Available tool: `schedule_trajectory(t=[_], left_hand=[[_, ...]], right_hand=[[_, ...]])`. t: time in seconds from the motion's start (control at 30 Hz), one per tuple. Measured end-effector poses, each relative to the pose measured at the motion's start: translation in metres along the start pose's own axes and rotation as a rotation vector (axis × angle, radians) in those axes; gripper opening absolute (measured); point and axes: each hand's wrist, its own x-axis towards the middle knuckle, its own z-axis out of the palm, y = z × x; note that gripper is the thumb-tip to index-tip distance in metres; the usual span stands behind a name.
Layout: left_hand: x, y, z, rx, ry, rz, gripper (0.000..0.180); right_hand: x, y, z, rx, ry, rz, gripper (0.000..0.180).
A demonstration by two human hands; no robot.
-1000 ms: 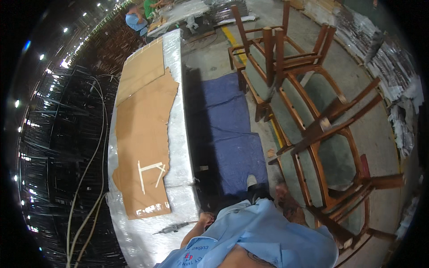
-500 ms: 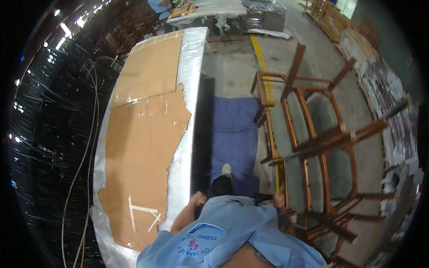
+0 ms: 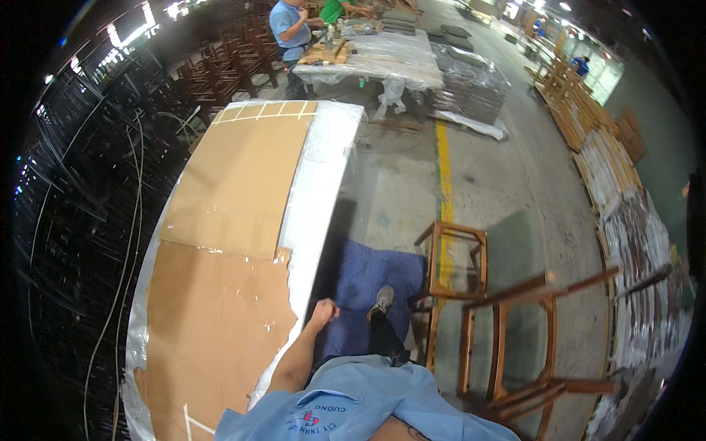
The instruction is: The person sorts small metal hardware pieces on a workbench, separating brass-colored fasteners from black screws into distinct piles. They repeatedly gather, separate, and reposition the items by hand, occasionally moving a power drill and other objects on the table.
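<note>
My left hand (image 3: 323, 313) hangs beside the long padded table on my left, its fingers curled closed with nothing visible in them. It is just off the table's white wrapped edge (image 3: 312, 209), above a blue cloth (image 3: 360, 275) on the floor. Brown cardboard sheets (image 3: 213, 309) with pale tape strips cover the table. My right hand is out of sight. One of my shoes (image 3: 384, 297) is on the blue cloth.
Right of me stand a small wooden stool frame (image 3: 460, 228) and wooden chairs (image 3: 502, 345) with legs sticking out. A plastic-covered worktable (image 3: 382, 62) is ahead, with a person in a blue shirt (image 3: 288, 28) beside it. Dark stacked frames (image 3: 66, 242) line the left.
The view has moved forward and lifted, bringing the far worktable and people into sight. The stool and chairs now appear closer. My right hand has left the view; my left hand has swung forward.
</note>
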Motion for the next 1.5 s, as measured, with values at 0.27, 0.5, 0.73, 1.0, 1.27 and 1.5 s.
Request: schedule_trajectory(t=[0.27, 0.5, 0.73, 1.0, 1.27, 1.5], left_hand=[[0.050, -0.062, -0.029, 0.290, 0.184, -0.361, 0.037], [0.136, 0.035, 0.011, 0.043, 0.498, -0.391, 0.036], [0.216, 0.103, 0.037, -0.085, 0.597, -0.446, 0.035], [0.223, 0.129, 0.039, -0.175, 0.727, -0.557, 0.034], [0.259, 0.160, 0.067, -0.225, 0.752, -0.639, 0.033], [0.318, 0.211, 0.079, -0.140, 0.911, -0.477, 0.030]], right_hand=[[0.236, -0.348, 0.038, -0.504, -0.460, -0.320, 0.018], [0.283, -0.598, 0.207, -0.950, -0.773, -0.539, 0.018], [0.309, -0.696, 0.287, -1.152, -0.971, -0.584, 0.019], [0.342, -0.747, 0.320, -1.289, -1.087, -0.578, 0.020], [0.386, -0.810, 0.314, -1.238, -1.101, -0.573, 0.020], [0.460, -0.848, 0.258, -1.199, -0.954, -0.511, 0.021]])
